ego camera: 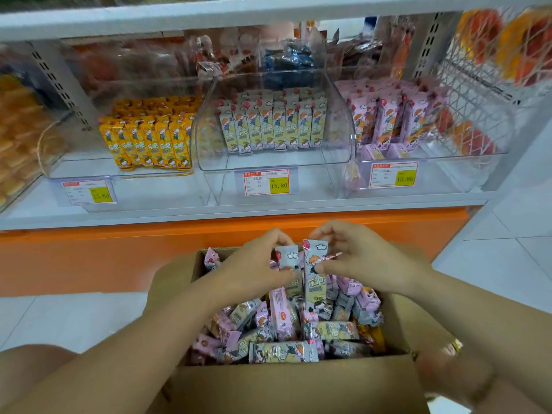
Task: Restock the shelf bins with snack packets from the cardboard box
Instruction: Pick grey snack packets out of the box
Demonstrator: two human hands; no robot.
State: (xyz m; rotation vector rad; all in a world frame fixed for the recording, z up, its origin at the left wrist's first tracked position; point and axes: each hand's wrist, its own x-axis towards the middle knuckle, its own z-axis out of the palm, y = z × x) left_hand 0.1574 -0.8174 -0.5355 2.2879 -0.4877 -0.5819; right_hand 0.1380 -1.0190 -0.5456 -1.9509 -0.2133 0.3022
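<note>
Forearms reach forward over the open brown cardboard box [292, 383] of loose snack packets. The left hand [257, 261], fingers curled, pinches a short grey cartoon-printed packet [287, 258]. The right hand [361, 258] pinches a long grey packet [313, 282] near its top. This packet stands upright, long axis vertical, above the heap and below the clear plastic shelf bins [274, 162].

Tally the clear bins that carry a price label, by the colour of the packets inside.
Yellow-packet bin: 1
Grey-packet bin: 1
Pink-packet bin: 1
Total: 3
</note>
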